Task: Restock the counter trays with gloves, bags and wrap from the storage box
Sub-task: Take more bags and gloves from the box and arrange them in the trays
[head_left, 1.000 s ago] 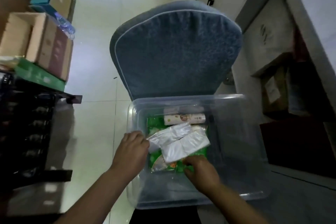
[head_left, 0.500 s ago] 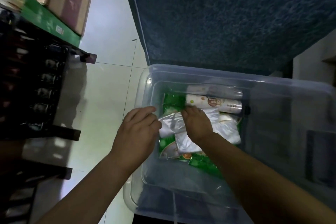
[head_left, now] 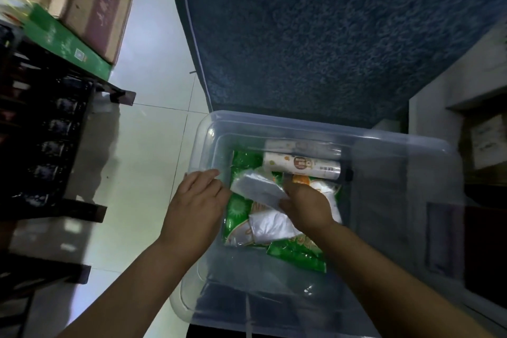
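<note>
One silvery-white folded plastic packet (head_left: 258, 186) sits in the clear plastic storage box (head_left: 301, 125), pinched by the right hand (head_left: 307, 206); the left hand (head_left: 194, 206), fingers relaxed and straight, touches its other end.

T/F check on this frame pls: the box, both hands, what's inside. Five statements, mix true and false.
1. The storage box has its lid on. False: it is open on top, with both hands at it.
2. The right hand grips a white pack. True.
3. A printed roll lies at the box's far side. True.
4. The packets at the bottom are red. False: they are green packets.
5. The left hand holds the roll. False: it is at the box's left wall, apart from the roll.
</note>
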`<state>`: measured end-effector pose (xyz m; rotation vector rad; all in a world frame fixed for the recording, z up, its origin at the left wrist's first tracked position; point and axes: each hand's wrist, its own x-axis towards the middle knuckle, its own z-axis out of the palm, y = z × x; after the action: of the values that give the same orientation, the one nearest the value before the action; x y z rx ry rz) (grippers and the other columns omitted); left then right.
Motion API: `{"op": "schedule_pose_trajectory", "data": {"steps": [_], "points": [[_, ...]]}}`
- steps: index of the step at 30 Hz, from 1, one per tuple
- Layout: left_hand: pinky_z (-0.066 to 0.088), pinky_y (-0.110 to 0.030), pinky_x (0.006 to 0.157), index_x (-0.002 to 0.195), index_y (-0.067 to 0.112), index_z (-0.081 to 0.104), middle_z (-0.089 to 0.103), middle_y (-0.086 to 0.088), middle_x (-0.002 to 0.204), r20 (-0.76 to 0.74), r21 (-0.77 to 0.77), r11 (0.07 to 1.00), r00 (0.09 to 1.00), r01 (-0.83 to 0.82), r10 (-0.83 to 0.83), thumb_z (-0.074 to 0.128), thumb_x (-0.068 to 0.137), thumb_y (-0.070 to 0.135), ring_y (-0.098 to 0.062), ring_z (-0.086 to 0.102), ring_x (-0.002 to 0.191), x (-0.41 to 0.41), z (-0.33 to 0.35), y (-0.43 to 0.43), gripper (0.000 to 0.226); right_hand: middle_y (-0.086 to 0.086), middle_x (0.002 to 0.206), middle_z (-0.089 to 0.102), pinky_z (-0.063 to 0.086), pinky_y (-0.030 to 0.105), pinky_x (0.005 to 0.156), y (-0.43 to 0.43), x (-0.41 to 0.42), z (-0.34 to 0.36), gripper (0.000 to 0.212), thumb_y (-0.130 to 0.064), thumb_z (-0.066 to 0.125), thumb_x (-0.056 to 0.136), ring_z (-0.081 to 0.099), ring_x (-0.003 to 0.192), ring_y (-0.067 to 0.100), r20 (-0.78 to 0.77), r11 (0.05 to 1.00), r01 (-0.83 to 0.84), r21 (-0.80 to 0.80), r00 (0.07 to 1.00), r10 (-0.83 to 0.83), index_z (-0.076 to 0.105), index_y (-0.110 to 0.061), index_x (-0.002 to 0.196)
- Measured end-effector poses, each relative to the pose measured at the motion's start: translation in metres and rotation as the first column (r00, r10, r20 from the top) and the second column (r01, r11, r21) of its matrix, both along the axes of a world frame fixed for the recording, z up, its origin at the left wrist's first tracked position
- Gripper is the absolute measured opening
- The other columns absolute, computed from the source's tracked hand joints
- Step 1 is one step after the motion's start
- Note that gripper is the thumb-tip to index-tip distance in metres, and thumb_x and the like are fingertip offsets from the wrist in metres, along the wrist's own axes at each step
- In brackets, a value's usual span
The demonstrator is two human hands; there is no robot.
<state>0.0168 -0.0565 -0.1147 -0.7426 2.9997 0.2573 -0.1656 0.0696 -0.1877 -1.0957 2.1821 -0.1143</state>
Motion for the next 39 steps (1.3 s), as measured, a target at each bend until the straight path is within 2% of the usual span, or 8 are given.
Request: {"op": "schedule_pose_trajectory", "data": {"steps": [4,7,10,13,16,20,28,39], "points": [[0.033,-0.034,0.101,0.133,0.019,0.043,0.057,-0.004,0.129,0.098,0.365,0.873,0.946,-0.324,0.310,0.078,0.068,0.026,-0.024,0.050,0.119,-0.021,0.012,0.027,0.074,0.006,0.090,0.070,0.047,0.032,0.066,0.014,-0.013,0.038,0.018,-0.023,0.063,0.081,0.064,0.081,0.025,0.320,0.942,0.334,-0.043,0.898,-0.303,0.063,-0.017,0.098],[0.039,-0.040,0.103,0.142,0.026,0.022,0.039,0.001,0.145,0.201,0.775,0.372,0.756,-0.512,0.623,0.073,0.074,0.038,-0.018,0.040,0.129,-0.044,0.019,0.039,0.085,0.008,0.090,0.071,0.056,0.032,0.069,0.021,-0.017,0.066,0.016,-0.015,0.066,0.082,0.068,0.081,0.024,0.615,0.840,0.543,-0.017,0.668,-0.419,0.065,-0.011,0.098],[0.054,-0.035,0.086,0.132,0.024,0.037,0.057,-0.002,0.126,0.269,0.892,0.074,0.653,-0.446,0.708,0.071,0.078,0.030,-0.011,0.060,0.107,-0.069,0.024,0.041,0.064,0.009,0.087,0.073,0.056,0.024,0.065,0.023,-0.014,0.085,0.012,-0.011,0.066,0.083,0.070,0.075,0.018,0.740,0.815,0.579,0.005,0.546,-0.392,0.067,-0.011,0.095],[0.051,-0.015,0.053,0.097,0.027,0.058,0.067,0.005,0.086,0.258,0.915,-0.011,0.563,-0.404,0.785,0.066,0.084,0.024,0.004,0.067,0.067,-0.086,0.030,0.041,0.016,0.012,0.079,0.066,0.050,0.032,0.067,0.020,-0.005,0.092,0.004,-0.005,0.064,0.084,0.062,0.070,0.019,0.764,0.834,0.551,-0.027,0.549,-0.338,0.066,-0.004,0.087],[0.056,-0.031,0.062,0.095,0.018,0.067,0.074,-0.005,0.080,0.308,0.923,-0.101,0.553,-0.372,0.774,0.067,0.081,0.024,-0.016,0.072,0.071,-0.090,0.034,0.040,0.014,0.006,0.080,0.068,0.052,0.028,0.070,0.018,0.003,0.095,0.016,0.000,0.061,0.082,0.064,0.071,0.015,0.817,0.842,0.540,0.015,0.479,-0.322,0.067,-0.014,0.083],[0.058,-0.038,0.069,0.095,0.011,0.067,0.073,-0.012,0.084,0.270,0.918,-0.040,0.546,-0.396,0.793,0.070,0.078,0.020,-0.027,0.071,0.077,-0.094,0.040,0.043,0.020,0.005,0.087,0.072,0.054,0.025,0.073,0.020,0.010,0.093,0.018,-0.001,0.065,0.078,0.067,0.077,0.012,0.811,0.830,0.556,0.036,0.469,-0.349,0.069,-0.014,0.090],[0.058,-0.030,0.064,0.096,0.015,0.071,0.075,-0.004,0.083,0.304,0.952,-0.269,0.518,-0.144,0.799,0.064,0.076,-0.005,-0.020,0.071,0.078,-0.100,0.054,0.020,0.029,-0.011,0.077,0.072,0.051,0.017,0.067,0.043,0.018,0.090,0.024,-0.003,0.078,0.069,0.064,0.074,0.003,0.855,0.814,0.578,0.048,0.398,-0.333,0.071,-0.014,0.089],[0.051,-0.018,0.061,0.080,0.040,0.068,0.071,0.020,0.078,0.262,0.928,0.117,0.840,-0.355,0.475,0.077,0.068,0.031,0.000,0.067,0.072,-0.075,0.059,-0.010,0.018,-0.007,0.075,0.072,0.052,0.025,0.069,0.050,0.011,0.081,0.021,-0.014,0.077,0.061,0.066,0.072,0.009,0.843,0.896,0.431,0.108,0.439,-0.313,0.073,-0.026,0.078]]}}
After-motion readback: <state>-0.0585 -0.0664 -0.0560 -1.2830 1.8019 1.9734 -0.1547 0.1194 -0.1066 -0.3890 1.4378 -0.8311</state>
